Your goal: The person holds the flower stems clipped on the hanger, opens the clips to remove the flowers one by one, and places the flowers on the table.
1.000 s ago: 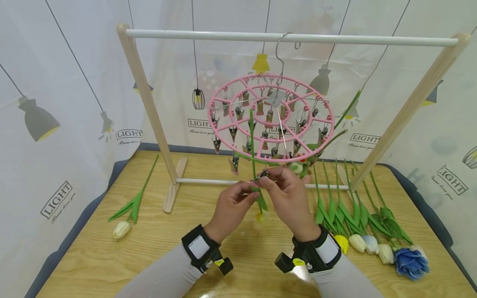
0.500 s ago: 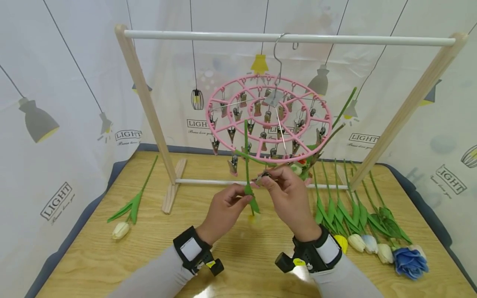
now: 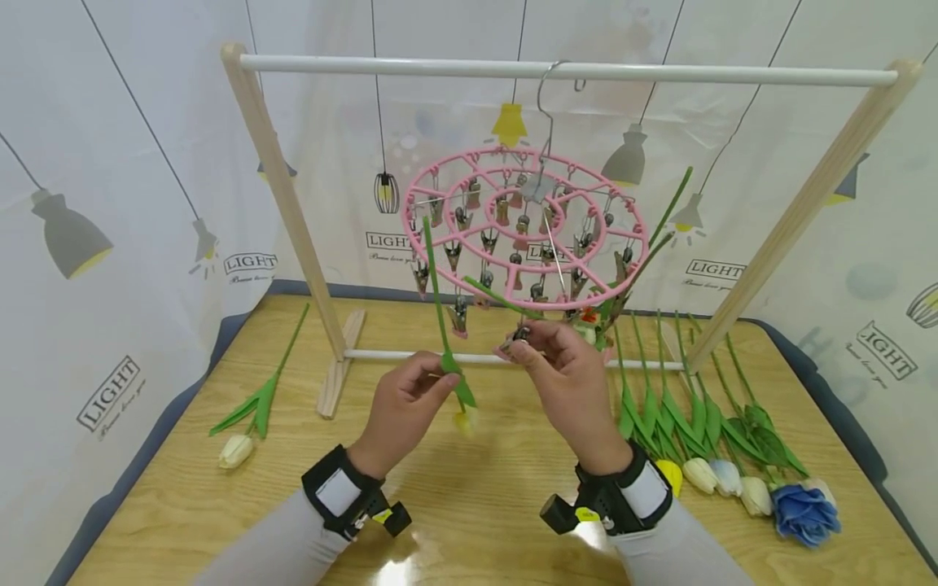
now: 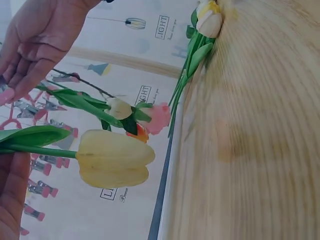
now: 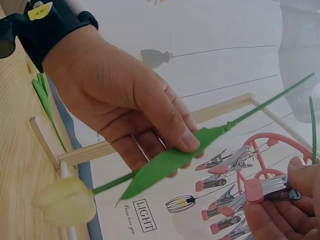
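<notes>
My left hand (image 3: 401, 399) pinches a pale yellow artificial tulip (image 4: 115, 159) by its stem and leaf. The tulip hangs bloom down, with its green stem pointing up toward the left part of the pink round clip hanger (image 3: 528, 303). In my right hand (image 3: 572, 382) is a metal clip with pink tips (image 5: 254, 190), gripped between thumb and fingers; in the right wrist view its jaws have no stem between them. Tulip and clip are apart. Several other clips dangle from the hanger, and a few flowers hang at its right side, such as a pink one (image 4: 155, 118).
The hanger hooks over the white bar (image 3: 410, 67) of a wooden-legged rack. A white tulip (image 3: 236, 451) lies at the table's left. To the right lies a row of several tulips and a blue rose (image 3: 806, 514). A printed cloth (image 3: 146, 342) surrounds the table.
My left hand has drawn the yellow tulip leftward, away from the clip. The right hand stays at about the same place, still holding the clip. The hanger has shifted slightly.
</notes>
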A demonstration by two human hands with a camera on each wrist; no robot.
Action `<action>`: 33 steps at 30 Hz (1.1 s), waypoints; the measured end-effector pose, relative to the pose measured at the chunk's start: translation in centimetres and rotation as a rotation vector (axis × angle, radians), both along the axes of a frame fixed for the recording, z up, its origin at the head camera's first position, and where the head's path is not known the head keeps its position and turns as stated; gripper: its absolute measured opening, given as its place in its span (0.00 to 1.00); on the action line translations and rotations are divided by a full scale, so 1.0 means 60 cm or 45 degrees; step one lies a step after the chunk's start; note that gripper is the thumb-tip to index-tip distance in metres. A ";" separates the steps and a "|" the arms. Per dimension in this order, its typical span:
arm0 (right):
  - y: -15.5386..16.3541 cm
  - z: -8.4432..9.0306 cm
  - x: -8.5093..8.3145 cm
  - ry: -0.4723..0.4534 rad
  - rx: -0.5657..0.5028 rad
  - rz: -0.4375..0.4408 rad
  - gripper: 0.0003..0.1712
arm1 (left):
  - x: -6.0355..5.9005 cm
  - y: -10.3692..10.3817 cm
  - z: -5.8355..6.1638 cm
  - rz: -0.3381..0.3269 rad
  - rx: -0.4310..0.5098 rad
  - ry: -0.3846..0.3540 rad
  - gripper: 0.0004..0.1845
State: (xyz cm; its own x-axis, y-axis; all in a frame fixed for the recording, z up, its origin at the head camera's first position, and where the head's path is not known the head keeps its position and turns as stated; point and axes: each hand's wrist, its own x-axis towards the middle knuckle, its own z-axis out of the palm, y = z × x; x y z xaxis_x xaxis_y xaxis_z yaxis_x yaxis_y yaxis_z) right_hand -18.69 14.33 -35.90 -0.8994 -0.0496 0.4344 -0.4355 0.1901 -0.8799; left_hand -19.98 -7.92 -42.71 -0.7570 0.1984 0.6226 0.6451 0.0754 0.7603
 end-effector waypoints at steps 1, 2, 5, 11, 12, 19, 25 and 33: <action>0.000 0.000 0.001 -0.004 0.003 0.000 0.19 | 0.002 -0.006 0.001 0.009 -0.003 0.013 0.08; 0.000 0.000 0.001 -0.008 0.002 0.001 0.19 | 0.003 -0.012 0.002 0.018 -0.003 0.025 0.09; 0.000 0.002 0.003 -0.018 0.018 -0.001 0.19 | 0.007 -0.035 0.003 0.074 -0.009 0.038 0.08; 0.001 0.004 0.004 -0.045 0.043 0.006 0.18 | 0.005 -0.094 0.004 0.275 0.004 0.036 0.08; 0.001 0.004 0.003 -0.048 0.036 0.013 0.18 | 0.004 -0.104 0.005 0.304 0.017 0.023 0.08; -0.002 0.001 0.001 -0.070 0.015 0.032 0.16 | 0.005 -0.168 0.017 0.467 0.089 -0.087 0.07; 0.000 0.000 0.000 -0.079 0.010 0.024 0.16 | 0.003 -0.219 0.011 0.714 0.016 -0.148 0.10; 0.001 -0.004 -0.001 -0.056 0.037 0.024 0.16 | -0.002 -0.273 -0.013 0.916 -0.236 -0.438 0.18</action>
State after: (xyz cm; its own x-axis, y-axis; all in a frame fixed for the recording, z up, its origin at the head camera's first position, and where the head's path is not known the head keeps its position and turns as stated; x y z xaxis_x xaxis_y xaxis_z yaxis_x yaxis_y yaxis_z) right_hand -18.75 14.40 -36.14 -0.9162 -0.0788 0.3928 -0.4005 0.2078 -0.8924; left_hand -20.10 -24.33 -43.47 -0.8811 -0.3319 0.3370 0.1238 0.5257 0.8416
